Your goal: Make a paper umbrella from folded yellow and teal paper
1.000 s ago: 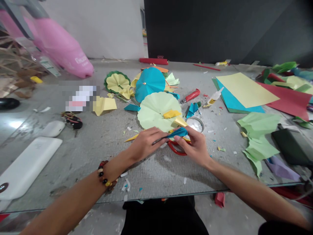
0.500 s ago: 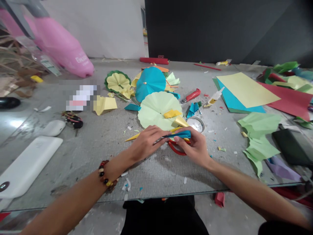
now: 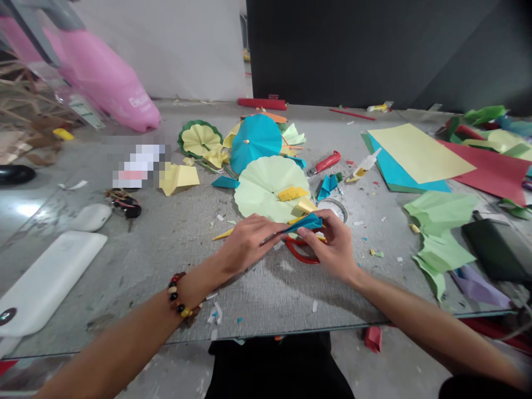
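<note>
Your left fingers (image 3: 268, 228) hide the left end of the folded blue paper (image 3: 305, 223) from you, and your hands cover part of the red loop (image 3: 301, 255) beneath them. A pixelated patch (image 3: 137, 169) masks whatever lies to your left. The pink bottle (image 3: 108, 77) runs out of frame, its lettering too blurred for you to read; the left edge cuts off a black object (image 3: 15, 174).

Left wrist (image 3: 197, 282): bracelet (image 3: 179, 296), round beads, reddish-brown, black, tan, yellow. Left forearm (image 3: 124, 338) and right forearm (image 3: 415, 316) bare. Black clothing (image 3: 274, 371) over lap, details lost in the dark.
</note>
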`<state>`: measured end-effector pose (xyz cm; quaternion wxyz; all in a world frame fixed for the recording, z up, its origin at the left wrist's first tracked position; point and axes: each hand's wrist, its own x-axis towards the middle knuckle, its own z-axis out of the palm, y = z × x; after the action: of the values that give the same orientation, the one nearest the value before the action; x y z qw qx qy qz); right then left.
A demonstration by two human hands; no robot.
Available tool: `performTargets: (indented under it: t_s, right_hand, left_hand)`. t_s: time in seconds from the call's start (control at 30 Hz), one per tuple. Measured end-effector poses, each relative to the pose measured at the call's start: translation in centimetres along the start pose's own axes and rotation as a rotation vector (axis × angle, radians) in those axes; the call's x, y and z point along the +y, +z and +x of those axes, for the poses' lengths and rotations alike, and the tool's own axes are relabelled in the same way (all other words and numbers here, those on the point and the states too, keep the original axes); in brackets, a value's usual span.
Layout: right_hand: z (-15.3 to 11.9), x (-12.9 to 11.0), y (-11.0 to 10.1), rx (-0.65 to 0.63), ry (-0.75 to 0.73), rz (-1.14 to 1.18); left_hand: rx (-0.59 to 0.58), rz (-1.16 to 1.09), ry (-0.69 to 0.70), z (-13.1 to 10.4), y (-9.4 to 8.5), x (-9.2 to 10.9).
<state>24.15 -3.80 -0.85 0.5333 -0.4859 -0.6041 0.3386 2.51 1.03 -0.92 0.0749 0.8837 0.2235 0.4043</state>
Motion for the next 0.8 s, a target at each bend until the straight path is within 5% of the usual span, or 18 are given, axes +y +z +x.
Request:
performTargets:
  t_s: [0.23, 0.8]
  right_hand:
    - [-0.2, -0.19, -0.07, -0.125, -0.067, -0.119]
    - [0.04, -0.63, -0.21, -0.089, -0.22, -0.121]
  left_hand:
    - [0.043, 0.055, 0.03, -0.02, -0.36, 0.57]
    - [-0.055, 0.005, 0.003, 0.17, -0.48, 0.52]
